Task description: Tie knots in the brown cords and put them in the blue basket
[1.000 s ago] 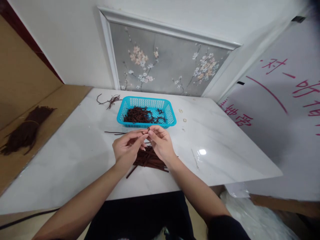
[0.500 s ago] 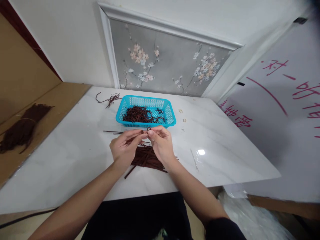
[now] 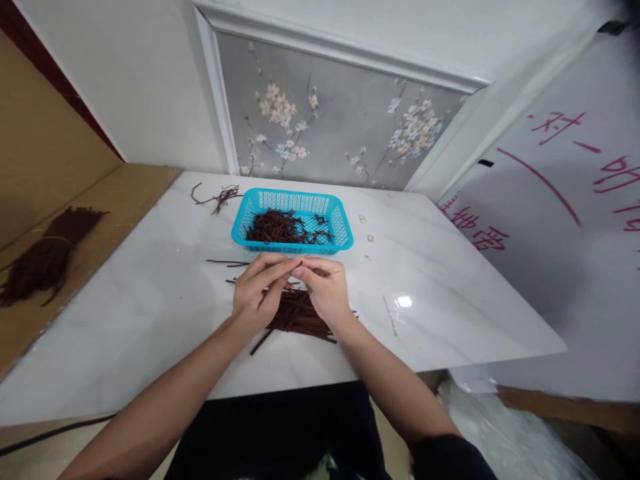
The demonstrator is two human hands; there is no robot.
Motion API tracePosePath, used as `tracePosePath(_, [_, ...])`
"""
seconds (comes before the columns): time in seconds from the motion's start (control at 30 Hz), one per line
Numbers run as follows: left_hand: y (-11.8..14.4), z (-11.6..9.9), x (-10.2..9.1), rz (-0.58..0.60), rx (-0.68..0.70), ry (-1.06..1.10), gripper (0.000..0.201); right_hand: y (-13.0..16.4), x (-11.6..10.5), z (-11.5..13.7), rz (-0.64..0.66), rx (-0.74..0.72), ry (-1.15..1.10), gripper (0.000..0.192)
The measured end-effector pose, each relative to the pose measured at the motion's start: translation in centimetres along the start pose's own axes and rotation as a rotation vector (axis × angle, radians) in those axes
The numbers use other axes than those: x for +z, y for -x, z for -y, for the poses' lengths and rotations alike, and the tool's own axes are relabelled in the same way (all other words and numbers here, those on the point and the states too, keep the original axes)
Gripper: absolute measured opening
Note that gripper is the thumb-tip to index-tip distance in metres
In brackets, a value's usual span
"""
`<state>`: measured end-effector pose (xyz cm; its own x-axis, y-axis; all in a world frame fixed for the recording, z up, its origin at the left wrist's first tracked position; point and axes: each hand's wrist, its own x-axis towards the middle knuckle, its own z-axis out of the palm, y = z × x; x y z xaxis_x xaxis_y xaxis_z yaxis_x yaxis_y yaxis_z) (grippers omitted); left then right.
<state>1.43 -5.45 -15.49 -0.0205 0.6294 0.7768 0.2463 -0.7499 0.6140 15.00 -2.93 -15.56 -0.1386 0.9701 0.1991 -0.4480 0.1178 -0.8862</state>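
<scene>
My left hand (image 3: 259,288) and my right hand (image 3: 326,288) meet just in front of the blue basket (image 3: 345,248). Both are closed, fingertips pinching a thin dark brown strip (image 3: 301,263), of which only a small bit shows. Below them on the table lies a pile of straight brown strips (image 3: 300,317), partly covered by my hands. Inside the perforated basket is a heap of short, bent brown pieces (image 3: 275,227), with a few apart on its right side.
Loose curled strips (image 3: 223,197) lie left of the basket on the white table (image 3: 450,293). Small rubber bands (image 3: 363,219) are to its right. A banded brown bundle (image 3: 45,257) rests on cardboard at the left. A whiteboard (image 3: 545,280) with red writing stands at the right.
My left hand has shifted slightly right and its fingers have folded over the strip. The small loop seen between the fingertips before is now mostly hidden.
</scene>
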Motion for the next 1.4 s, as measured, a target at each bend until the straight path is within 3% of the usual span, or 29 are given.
tracePosePath(0.1, [0.2, 0.2, 0.1, -0.045, -0.008, -0.016, 0.037, 0.0, -0.2, 0.0, 0.006, -0.034, 0.064, 0.010])
tracePosePath(0.27, [0.7, 0.2, 0.9, -0.238, -0.185, 0.076, 0.014, 0.0, 0.1, -0.1, -0.035, 0.012, -0.064, 0.020])
tracePosePath(0.4, [0.5, 0.0, 1.0, -0.201, -0.183, 0.104, 0.010, -0.2, 0.0, -0.4, -0.092, -0.010, -0.038, 0.015])
tracePosePath(0.7, [-0.2, 0.2, 0.4, -0.066, -0.226, 0.096, 0.010, 0.1, 0.0, 0.7, -0.050, -0.067, 0.123, 0.012])
tracePosePath(0.87, [-0.4, 0.3, 0.5, -0.148, -0.455, 0.125, 0.026, -0.1, -0.1, 0.6, -0.044, -0.119, 0.127, 0.008])
tracePosePath(0.93, [-0.5, 0.2, 0.6, -0.150, -0.483, 0.120, 0.024, -0.2, -0.2, 0.2, -0.040, -0.097, 0.081, 0.006])
tracePosePath(1.1, [-0.6, 0.2, 0.3, -0.121, -0.335, 0.051, 0.011, -0.4, -0.2, 0.0, -0.026, 0.042, -0.056, 0.015])
tracePosePath(1.3, [-1.3, 0.4, -1.1, 0.128, -0.065, -0.099, 0.014, -0.9, -0.7, 0.6, 0.030, 0.178, -0.192, 0.016])
tracePosePath(1.4, [-1.4, 0.5, -1.3, 0.160, -0.080, -0.087, 0.014, -1.2, -0.9, 0.6, 0.072, 0.218, -0.202, 0.014])
